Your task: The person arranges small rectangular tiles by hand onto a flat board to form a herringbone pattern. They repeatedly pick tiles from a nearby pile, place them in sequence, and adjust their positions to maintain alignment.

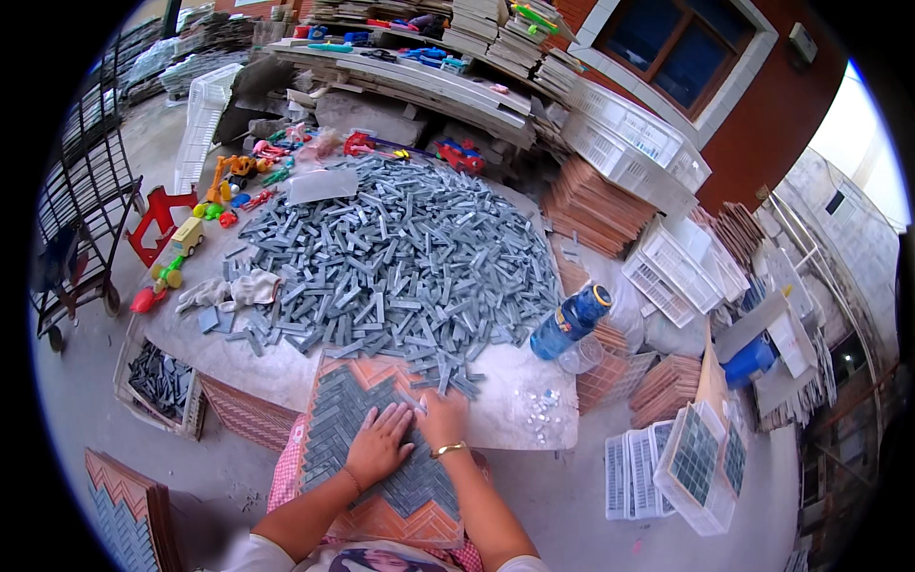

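A herringbone mould tray (353, 522) in orange lies across my lap and the table's front edge, its middle rows filled with grey tile strips. My left hand (378, 443) rests flat on these strips, fingers stretched out. Just right of it, my right hand (444, 419), with a gold bangle at the wrist, is closed at the tray's upper part. A light grey tile strip (411, 399) shows at its fingertips, between both hands; the grip is partly hidden. Beyond the hands spreads a large heap of loose grey tile strips (410, 257), spilling to the tray's far edge.
On the table (515, 400) lie white gloves (248, 289), plastic toys and a blue bottle (570, 322). Stacked orange trays (596, 210) and white crates (639, 143) stand at the right. A crate of dark strips (160, 381) sits at the left, near a metal trolley (81, 200).
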Tool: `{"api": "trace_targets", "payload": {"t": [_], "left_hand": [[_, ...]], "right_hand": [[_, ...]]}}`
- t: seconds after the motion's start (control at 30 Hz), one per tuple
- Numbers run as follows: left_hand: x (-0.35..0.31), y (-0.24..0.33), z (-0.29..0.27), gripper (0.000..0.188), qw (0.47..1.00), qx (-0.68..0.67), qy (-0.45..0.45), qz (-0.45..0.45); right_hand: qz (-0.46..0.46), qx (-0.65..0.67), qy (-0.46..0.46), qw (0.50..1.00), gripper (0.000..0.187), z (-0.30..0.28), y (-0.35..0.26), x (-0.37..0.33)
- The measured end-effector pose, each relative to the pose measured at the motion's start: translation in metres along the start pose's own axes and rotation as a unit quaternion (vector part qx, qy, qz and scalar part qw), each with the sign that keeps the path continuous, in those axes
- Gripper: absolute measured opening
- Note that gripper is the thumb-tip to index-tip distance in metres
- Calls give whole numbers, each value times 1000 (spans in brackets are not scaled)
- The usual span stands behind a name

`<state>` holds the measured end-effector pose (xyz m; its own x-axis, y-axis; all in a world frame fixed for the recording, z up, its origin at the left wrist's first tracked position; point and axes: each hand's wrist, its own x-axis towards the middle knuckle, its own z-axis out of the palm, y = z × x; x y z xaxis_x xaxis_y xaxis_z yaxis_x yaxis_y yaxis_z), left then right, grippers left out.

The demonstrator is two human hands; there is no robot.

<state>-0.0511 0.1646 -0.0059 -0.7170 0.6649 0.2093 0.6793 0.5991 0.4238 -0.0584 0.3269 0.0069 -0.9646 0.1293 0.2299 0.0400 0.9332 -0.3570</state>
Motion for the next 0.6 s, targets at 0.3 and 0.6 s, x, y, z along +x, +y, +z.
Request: {"api": "trace_targets", "payload": {"t": [0.3, 0.6], "left_hand": [[2, 0, 2, 63, 1000, -3, -9, 0], [2, 1, 3, 63, 1000, 4, -8, 6]], "right_hand": [[87, 142, -50, 985, 19, 3, -7, -3], [73, 90, -7, 993, 13, 10, -11, 5]]}}
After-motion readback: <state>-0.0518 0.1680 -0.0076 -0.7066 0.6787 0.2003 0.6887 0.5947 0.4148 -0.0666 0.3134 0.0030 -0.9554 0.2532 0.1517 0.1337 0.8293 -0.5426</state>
